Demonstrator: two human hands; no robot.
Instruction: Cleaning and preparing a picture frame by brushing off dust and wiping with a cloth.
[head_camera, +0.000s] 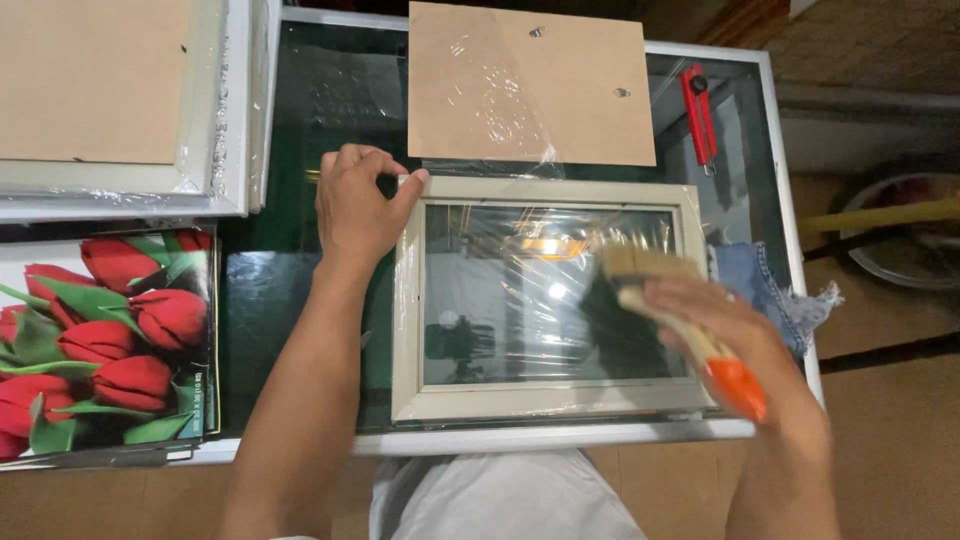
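Glass with a white rim makes up the table top under my hands, dark green beneath, with tan floor past its right edge. Nearest me on it lies the cream picture frame, flat, its pane shining with reflections and a loose plastic film crinkled over it. My right hand is closed around a paintbrush with an orange handle end, the pale bristles lying over the frame's right half; they are blurred, so I cannot tell whether they touch the pane. My left hand pinches the frame's upper left corner between thumb and fingers.

Just right of the frame a scrap of blue denim cloth pokes out from under my brush hand. Left of the frame, well apart, sits a print of red tulips. Beyond the frame, touching its far edge, lies a brown backing board under wrinkled film. A red utility knife rests to the board's right. Far left of the frame, other frames lie face down.
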